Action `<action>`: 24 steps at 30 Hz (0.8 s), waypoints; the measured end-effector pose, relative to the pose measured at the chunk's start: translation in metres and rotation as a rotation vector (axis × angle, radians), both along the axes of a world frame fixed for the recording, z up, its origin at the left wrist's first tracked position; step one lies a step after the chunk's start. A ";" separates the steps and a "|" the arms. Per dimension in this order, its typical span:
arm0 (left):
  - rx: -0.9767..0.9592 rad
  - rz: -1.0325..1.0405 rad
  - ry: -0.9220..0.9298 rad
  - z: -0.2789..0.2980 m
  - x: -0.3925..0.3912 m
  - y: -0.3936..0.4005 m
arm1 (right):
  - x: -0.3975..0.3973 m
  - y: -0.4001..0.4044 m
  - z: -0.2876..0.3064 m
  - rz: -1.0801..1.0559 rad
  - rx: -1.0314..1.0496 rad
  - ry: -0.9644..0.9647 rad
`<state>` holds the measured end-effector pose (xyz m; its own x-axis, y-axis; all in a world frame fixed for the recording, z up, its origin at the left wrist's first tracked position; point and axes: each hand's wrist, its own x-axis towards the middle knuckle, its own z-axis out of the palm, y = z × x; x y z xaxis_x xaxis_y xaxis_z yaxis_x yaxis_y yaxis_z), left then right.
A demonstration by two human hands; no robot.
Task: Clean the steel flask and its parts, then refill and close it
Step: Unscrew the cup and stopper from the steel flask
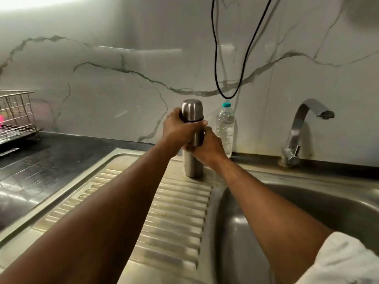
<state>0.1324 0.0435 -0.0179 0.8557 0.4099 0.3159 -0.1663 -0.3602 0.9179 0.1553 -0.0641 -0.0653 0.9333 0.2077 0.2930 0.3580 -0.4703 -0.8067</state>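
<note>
Cylindrical brushed-steel flask (pixel 192 165) with domed cap on, upright on ribbed steel drainboard (pixel 174 212), left hand (pixel 180 130) gripping its neck, right hand (pixel 207 147) gripping mid-body, clear plastic water bottle (pixel 225 128) just behind.

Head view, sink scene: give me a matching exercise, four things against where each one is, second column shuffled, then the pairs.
Things:
1. steel flask
2. plastic bottle
3. tap
4. wire rack

Places:
A. far left on the dark counter
B. upright on the drainboard, gripped by both hands
C. right of the flask, by the wall
D. behind the basin, far right

Pairs: 1-B, 2-C, 3-D, 4-A
</note>
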 end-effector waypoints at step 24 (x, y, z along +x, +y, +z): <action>-0.050 -0.153 -0.026 0.008 -0.170 0.004 | -0.161 -0.021 -0.004 0.029 0.050 -0.081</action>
<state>-0.0372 0.0475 -0.0103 0.9013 0.2906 0.3211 -0.2397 -0.2829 0.9287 -0.0057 -0.0854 -0.0697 0.9000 0.2173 0.3778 0.4356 -0.4187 -0.7969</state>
